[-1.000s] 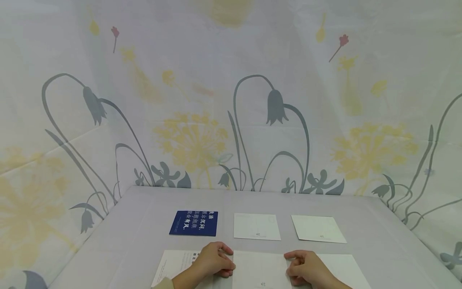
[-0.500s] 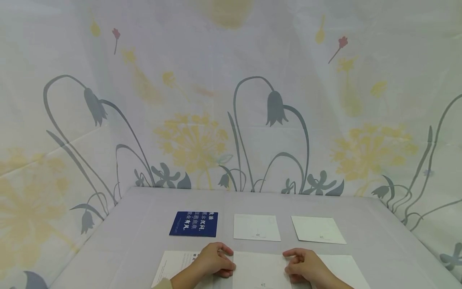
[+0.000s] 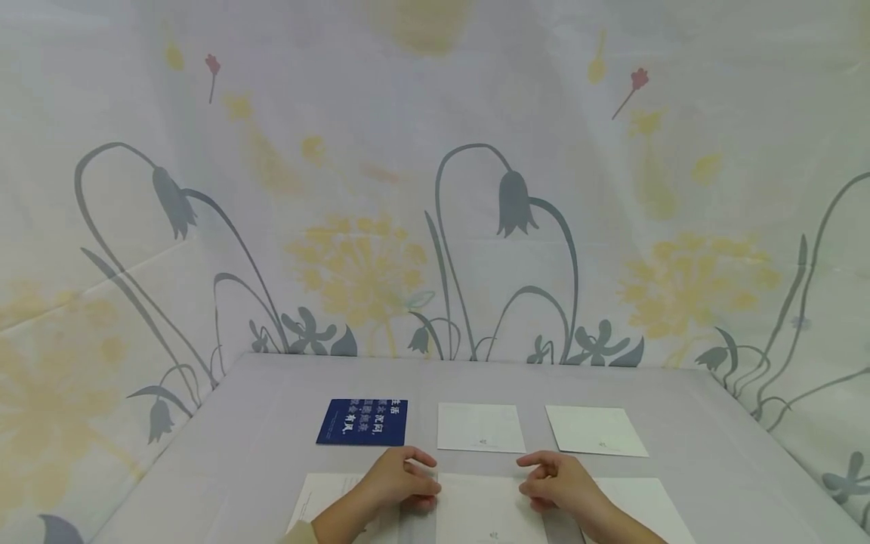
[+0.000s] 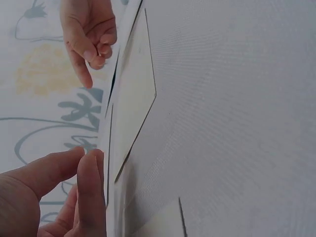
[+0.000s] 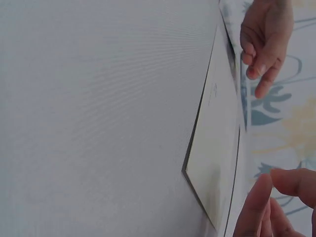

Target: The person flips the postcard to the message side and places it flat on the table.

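Note:
In the head view, a white card (image 3: 491, 512) lies flat at the front middle, a small dark mark near its lower edge. My left hand (image 3: 397, 481) hovers by its left edge, fingers loosely bent and holding nothing. Over its right edge is my right hand (image 3: 563, 485), also bent loosely with nothing in it. Both wrist views show the hands apart from the cards, thumb and forefinger close together. A printed white card (image 3: 318, 495) is partly covered by the left hand and forearm; another white card (image 3: 642, 502) extends from behind the right forearm.
A dark blue card (image 3: 363, 423) with white lettering lies at the back left. Beside it sit a white card (image 3: 480, 428) and a slightly skewed cream card (image 3: 598, 431). The grey-white table (image 3: 224, 453) meets a flower-printed curtain (image 3: 435, 189) behind.
Both hands have risen off the front middle card. The right hand has shifted a little left and away from me, over the card's edge. The cards lie as before.

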Action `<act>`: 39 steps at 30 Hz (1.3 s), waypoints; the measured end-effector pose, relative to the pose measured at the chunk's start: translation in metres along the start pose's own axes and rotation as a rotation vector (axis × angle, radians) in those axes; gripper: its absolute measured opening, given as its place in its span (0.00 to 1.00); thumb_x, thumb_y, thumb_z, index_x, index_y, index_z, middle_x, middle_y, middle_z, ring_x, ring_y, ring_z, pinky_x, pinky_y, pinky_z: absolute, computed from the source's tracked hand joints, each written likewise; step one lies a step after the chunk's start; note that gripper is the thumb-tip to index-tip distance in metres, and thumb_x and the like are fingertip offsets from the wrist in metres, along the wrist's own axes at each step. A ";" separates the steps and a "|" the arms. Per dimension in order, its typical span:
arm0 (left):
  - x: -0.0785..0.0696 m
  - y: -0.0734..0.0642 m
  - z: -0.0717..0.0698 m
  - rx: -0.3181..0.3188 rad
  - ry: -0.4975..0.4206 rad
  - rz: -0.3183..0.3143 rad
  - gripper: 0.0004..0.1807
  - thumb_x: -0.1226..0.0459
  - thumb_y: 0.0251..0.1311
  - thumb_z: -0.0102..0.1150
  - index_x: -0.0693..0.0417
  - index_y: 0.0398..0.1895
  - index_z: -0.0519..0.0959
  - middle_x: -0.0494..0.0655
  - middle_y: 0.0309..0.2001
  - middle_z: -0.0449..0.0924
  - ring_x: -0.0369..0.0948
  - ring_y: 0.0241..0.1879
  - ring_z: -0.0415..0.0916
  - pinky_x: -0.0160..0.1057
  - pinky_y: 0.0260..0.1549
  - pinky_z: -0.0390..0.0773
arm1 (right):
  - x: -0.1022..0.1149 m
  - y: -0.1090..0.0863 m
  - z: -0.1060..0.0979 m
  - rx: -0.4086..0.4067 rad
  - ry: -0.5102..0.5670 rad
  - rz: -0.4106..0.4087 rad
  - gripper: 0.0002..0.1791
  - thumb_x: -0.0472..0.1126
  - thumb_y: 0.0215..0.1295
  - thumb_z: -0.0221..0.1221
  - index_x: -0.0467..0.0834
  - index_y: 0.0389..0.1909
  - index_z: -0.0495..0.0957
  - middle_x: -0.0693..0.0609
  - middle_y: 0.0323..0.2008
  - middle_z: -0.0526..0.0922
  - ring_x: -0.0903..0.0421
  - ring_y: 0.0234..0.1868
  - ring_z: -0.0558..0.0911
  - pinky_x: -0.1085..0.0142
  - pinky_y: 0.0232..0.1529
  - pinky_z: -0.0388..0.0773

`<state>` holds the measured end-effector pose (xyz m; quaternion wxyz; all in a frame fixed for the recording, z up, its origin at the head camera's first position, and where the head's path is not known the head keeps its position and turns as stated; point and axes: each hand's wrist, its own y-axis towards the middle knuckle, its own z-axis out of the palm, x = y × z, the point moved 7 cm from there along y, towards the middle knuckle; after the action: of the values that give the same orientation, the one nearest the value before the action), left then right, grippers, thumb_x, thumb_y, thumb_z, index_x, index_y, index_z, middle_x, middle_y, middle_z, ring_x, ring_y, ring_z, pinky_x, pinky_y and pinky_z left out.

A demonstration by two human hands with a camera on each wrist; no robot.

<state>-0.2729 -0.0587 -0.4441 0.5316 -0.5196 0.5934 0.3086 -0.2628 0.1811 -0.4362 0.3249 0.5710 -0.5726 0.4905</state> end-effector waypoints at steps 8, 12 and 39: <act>-0.004 0.002 -0.006 0.011 -0.018 0.001 0.21 0.71 0.48 0.67 0.65 0.47 0.74 0.49 0.28 0.80 0.41 0.25 0.80 0.37 0.26 0.81 | 0.007 0.007 0.010 0.023 0.070 -0.064 0.23 0.29 0.50 0.63 0.27 0.49 0.72 0.50 0.26 0.74 0.57 0.24 0.77 0.62 0.32 0.80; -0.003 0.002 -0.011 0.010 -0.058 0.012 0.23 0.72 0.48 0.67 0.67 0.49 0.72 0.51 0.29 0.80 0.42 0.26 0.80 0.38 0.27 0.81 | 0.011 0.011 0.016 0.034 0.084 -0.082 0.23 0.29 0.50 0.63 0.27 0.49 0.72 0.50 0.26 0.74 0.57 0.25 0.77 0.62 0.32 0.81; 0.001 0.004 -0.062 -0.030 -0.009 0.090 0.25 0.68 0.51 0.66 0.68 0.52 0.71 0.49 0.33 0.79 0.44 0.31 0.80 0.40 0.32 0.81 | 0.039 0.036 0.055 0.014 0.180 -0.141 0.22 0.28 0.49 0.64 0.26 0.47 0.73 0.51 0.24 0.74 0.60 0.22 0.76 0.66 0.28 0.80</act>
<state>-0.2961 -0.1144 -0.4308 0.5119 -0.4990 0.6090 0.3436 -0.2925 0.1118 -0.4235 0.4046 0.5660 -0.4959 0.5196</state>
